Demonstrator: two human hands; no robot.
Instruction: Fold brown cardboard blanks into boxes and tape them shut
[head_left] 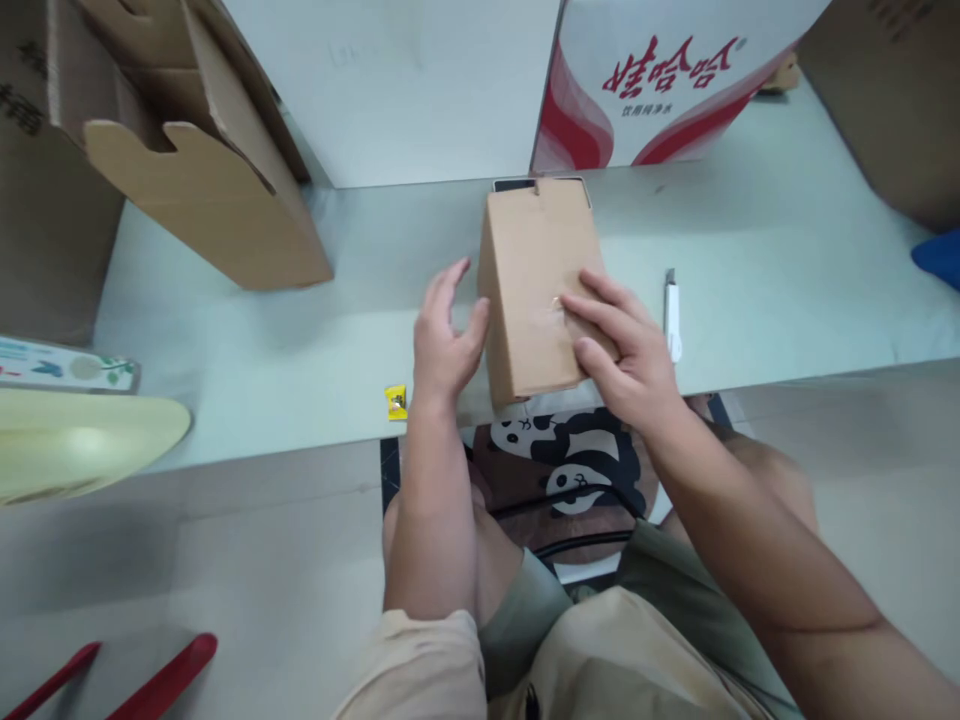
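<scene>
Hands found apart. My left hand stood open beside the small carton, contact uncertain; my right hand lay spread on its top, fingers unclenched. The carton sat near the table's near edge. In my judgement, sound handling required a flat left palm bracing the side, light right-hand pressure, and the knife kept clear.

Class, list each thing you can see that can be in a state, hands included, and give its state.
Small cardboard box: upper face closed.
Left hand: open, beside the small box; contact unclear.
Right hand: fingers spread, resting on the small box.
Tall cardboard box: open, flaps up.
Utility knife: lying down, metal tip out.
Yellow packet: lying down; too small to tell whether sealed.
Red-and-white carton: printing upside down.
</scene>
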